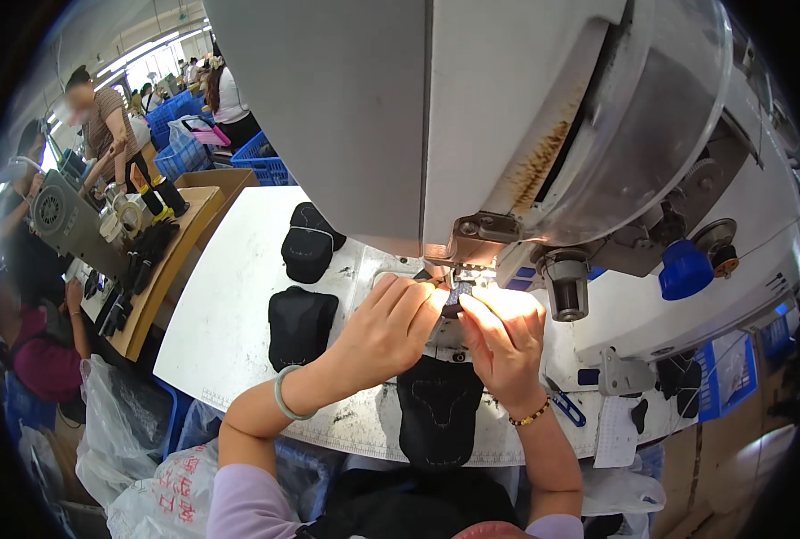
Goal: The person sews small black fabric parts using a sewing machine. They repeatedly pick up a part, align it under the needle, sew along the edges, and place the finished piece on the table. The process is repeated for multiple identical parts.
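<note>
Sewing step under way, I judge: my left hand (pixel 391 328) and right hand (pixel 506 337) pinch a small patch (pixel 458 294) under the needle; black cap panel (pixel 438 409) below; next calls for steady feeding.

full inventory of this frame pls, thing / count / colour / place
sewing machine: 1, white-grey, over the table, top centre
small dark piece: 1, dark, under the machine's needle area, between both hands
black fabric panel: 1, black with stitching, table's near edge, below the hands
black fabric pieces: 2 stacks, black, table left
work table: 1, white
blue knob: 1, right side of machine
blue crates: several, background left
plastic bags: several, lower left
left hand: green bangle, at the piece
right hand: bead bracelet, at the piece
</note>
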The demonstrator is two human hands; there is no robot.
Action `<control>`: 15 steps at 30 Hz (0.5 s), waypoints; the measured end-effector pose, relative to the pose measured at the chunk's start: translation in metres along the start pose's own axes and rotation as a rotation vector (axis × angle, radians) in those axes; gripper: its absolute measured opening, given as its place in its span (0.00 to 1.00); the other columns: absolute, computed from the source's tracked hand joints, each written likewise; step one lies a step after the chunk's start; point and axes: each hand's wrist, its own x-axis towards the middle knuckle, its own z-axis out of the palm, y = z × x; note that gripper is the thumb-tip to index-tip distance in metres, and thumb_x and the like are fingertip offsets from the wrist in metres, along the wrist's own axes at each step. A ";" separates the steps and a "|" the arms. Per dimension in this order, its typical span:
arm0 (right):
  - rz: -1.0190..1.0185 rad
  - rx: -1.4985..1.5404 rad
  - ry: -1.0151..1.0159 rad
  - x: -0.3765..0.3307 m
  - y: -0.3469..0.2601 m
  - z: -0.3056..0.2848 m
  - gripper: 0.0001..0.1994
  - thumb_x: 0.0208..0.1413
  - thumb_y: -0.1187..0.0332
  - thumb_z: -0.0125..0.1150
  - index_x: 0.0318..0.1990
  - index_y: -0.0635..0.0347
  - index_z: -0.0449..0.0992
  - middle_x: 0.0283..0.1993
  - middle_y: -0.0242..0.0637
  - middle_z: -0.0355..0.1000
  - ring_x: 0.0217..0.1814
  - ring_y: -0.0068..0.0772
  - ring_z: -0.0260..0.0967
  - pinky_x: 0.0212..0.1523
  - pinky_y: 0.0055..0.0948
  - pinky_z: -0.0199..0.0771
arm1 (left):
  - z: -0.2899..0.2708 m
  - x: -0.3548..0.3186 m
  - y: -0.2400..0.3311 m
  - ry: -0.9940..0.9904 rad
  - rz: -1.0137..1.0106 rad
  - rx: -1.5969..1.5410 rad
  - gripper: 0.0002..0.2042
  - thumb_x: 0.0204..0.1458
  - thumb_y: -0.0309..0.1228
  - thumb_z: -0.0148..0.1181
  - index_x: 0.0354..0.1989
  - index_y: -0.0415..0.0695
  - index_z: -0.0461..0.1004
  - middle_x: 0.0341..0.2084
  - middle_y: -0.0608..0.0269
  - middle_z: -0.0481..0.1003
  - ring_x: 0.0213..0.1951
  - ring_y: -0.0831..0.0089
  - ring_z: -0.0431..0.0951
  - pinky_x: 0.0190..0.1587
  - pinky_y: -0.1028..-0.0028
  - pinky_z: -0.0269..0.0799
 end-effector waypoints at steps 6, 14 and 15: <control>0.037 0.008 -0.012 0.003 -0.002 -0.001 0.11 0.47 0.69 0.66 0.40 0.51 0.79 0.40 0.26 0.73 0.44 0.35 0.66 0.49 0.34 0.61 | 0.004 -0.008 -0.029 0.015 -0.146 -0.409 0.18 0.36 0.19 0.62 0.40 0.39 0.71 0.34 0.58 0.70 0.36 0.60 0.71 0.41 0.65 0.68; 0.071 0.104 0.005 -0.001 0.007 0.004 0.11 0.48 0.70 0.65 0.41 0.52 0.79 0.40 0.28 0.74 0.43 0.37 0.66 0.49 0.35 0.62 | 0.007 -0.013 -0.051 -0.021 0.101 -0.456 0.23 0.35 0.19 0.60 0.46 0.38 0.72 0.43 0.56 0.73 0.46 0.58 0.74 0.46 0.66 0.71; 0.075 0.113 0.010 -0.002 0.009 0.004 0.10 0.48 0.71 0.65 0.40 0.52 0.79 0.40 0.29 0.74 0.43 0.37 0.66 0.48 0.35 0.63 | 0.005 -0.012 -0.046 -0.039 0.112 -0.437 0.23 0.35 0.19 0.59 0.46 0.37 0.71 0.43 0.56 0.73 0.46 0.58 0.74 0.46 0.65 0.72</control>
